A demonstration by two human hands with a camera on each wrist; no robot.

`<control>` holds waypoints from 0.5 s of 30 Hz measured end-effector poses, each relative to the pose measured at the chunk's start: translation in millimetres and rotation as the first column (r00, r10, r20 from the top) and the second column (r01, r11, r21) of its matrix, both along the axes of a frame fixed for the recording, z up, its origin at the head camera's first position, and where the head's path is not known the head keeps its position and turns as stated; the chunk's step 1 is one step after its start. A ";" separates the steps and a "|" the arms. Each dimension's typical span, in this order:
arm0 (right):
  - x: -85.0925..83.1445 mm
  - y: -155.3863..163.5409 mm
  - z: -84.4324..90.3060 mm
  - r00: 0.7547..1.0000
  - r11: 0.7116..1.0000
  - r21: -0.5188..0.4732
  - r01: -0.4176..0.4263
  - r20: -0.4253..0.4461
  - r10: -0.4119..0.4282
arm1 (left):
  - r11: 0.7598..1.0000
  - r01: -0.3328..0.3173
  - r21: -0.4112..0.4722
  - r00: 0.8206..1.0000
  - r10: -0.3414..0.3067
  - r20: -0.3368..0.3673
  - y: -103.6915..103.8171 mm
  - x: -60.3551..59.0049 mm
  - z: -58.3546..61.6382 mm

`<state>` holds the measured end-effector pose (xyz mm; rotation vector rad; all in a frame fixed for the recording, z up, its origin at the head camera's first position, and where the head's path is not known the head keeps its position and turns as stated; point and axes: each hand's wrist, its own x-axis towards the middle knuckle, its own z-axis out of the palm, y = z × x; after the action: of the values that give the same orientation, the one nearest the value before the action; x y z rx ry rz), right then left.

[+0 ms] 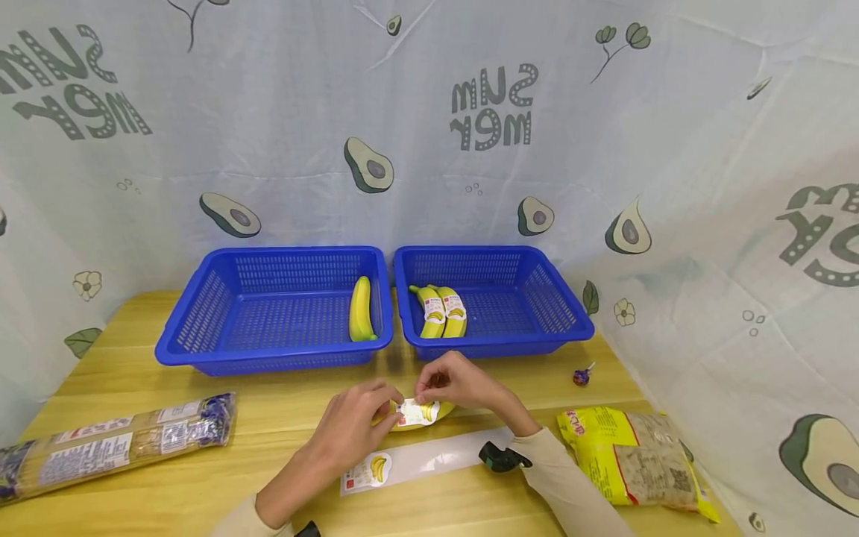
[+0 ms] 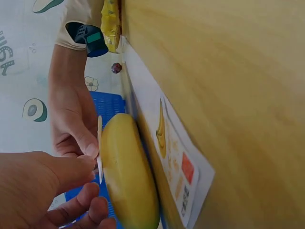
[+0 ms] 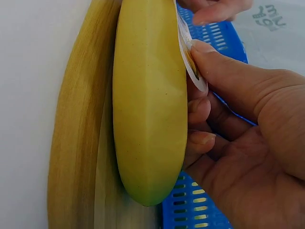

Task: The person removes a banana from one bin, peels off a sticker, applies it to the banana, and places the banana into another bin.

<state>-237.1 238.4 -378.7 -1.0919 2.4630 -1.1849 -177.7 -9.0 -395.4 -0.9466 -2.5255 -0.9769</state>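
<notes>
Wooden tabletop (image 1: 201,477): pale yellow planks, bearing everything below.
Long clear noodle packet (image 1: 114,441): lying flat at the far left, well apart from both hands.
Left blue plastic basket (image 1: 221,350): at the back, one bare yellow banana (image 1: 360,309) against its right wall.
Left hand (image 1: 349,429): fingers curled, thumb and forefinger pinching the left edge of the white banana-print sticker (image 1: 417,412); lower fingers tucked under the fruit.
Loose yellow banana (image 2: 128,171): lying on the table between the two hands, just in front of the baskets, sticker on its upper side.
White backing strip (image 1: 423,462): flat on the table just beside the banana, nearer the person, one more sticker at its left end.
Right hand (image 1: 463,384): fingers curled, thumb tip pressing the sticker's right edge against the peel, other fingers bent behind the fruit.
Right blue plastic basket (image 1: 537,328): two stickered bananas (image 1: 443,309) at its left side.
Yellow snack bag (image 1: 631,462): flat at the far right.
</notes>
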 end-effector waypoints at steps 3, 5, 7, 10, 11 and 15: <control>0.0 0.1 -0.6 1.000 1.000 0.009 0.008 -0.007 -0.008 | 1.000 -0.024 -0.013 1.000 0.024 -0.003 4.6 -1.0 -2.2; 0.2 -0.5 -0.9 1.000 1.000 0.014 0.005 -0.028 -0.005 | 0.999 -0.036 -0.019 0.999 0.036 0.002 6.3 -1.2 -3.4; 0.2 -1.1 -1.1 0.999 1.000 0.013 0.001 -0.051 -0.001 | 0.999 -0.043 -0.021 0.999 0.043 0.007 7.1 -1.2 -3.9; 0.9 -2.2 0.3 0.996 1.000 0.018 -0.012 -0.086 0.013 | 0.999 -0.044 -0.018 0.999 0.044 0.007 7.5 -1.4 -3.9; 1.1 -2.5 1.0 0.996 1.000 0.022 -0.017 -0.091 0.019 | 0.999 -0.042 -0.018 0.999 0.042 0.009 7.5 -1.4 -3.7; 2.1 -3.1 3.8 0.992 0.997 0.053 -0.050 -0.113 0.055 | 0.999 -0.025 -0.021 0.999 0.026 0.030 7.3 -1.7 -2.4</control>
<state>-235.0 235.3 -374.9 -1.2345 2.5163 -1.0676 -179.3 -1.7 -397.7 -0.9094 -2.5705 -0.9669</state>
